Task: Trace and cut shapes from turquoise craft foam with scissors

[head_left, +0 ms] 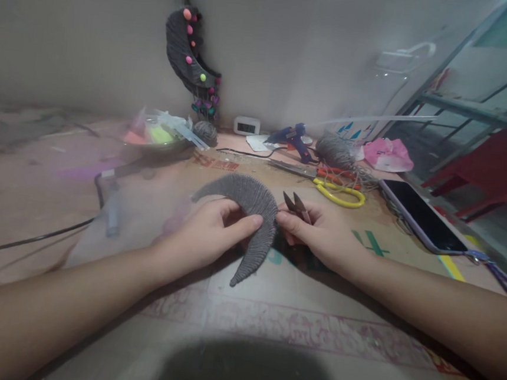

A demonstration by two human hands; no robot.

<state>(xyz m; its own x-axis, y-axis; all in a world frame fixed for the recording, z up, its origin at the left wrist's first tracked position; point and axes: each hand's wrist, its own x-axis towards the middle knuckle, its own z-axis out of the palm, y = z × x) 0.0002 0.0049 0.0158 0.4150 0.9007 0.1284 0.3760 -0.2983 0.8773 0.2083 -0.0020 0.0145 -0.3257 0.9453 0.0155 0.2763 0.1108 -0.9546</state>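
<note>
A crescent moon shape (266,206) wrapped in grey yarn is held upright over the work surface. My left hand (214,229) grips it at the inner curve, thumb on the front face. My right hand (321,228) is closed around small thread snips (297,205), whose two blades stick up apart. The thumb and fingertip of that hand pinch at the outer right edge of the crescent. Whether they hold a yarn end there is too small to tell. Behind the hands lie scissors with yellow and orange handles (339,193).
A blue glue gun (291,139), grey yarn (334,150), a white digital clock (246,125) and a bowl (162,146) of colourful bits stand along the wall. A phone (424,217) lies at right. A finished-looking crescent with pompoms (181,45) hangs behind. A cable (31,238) crosses the left.
</note>
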